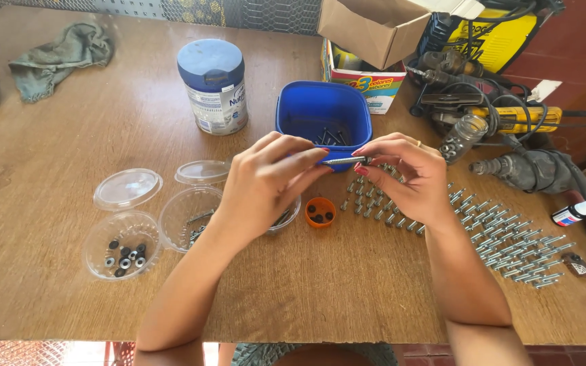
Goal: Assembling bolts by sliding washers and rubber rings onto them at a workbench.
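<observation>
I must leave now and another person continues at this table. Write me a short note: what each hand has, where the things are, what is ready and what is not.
Left hand: fingertips pinch one end of a bolt.
Right hand: fingertips pinch the other end, over the table.
Things: loose bolts lie in the blue tub behind the hands. Washers sit in a clear cup at left. An orange cap with small dark parts is under the hands.
Ready: rows of bolts lie at right.
Not ready: the held bolt, and the bolts in the tub.

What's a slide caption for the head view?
Both hands hold a bolt over a wooden table.
</observation>
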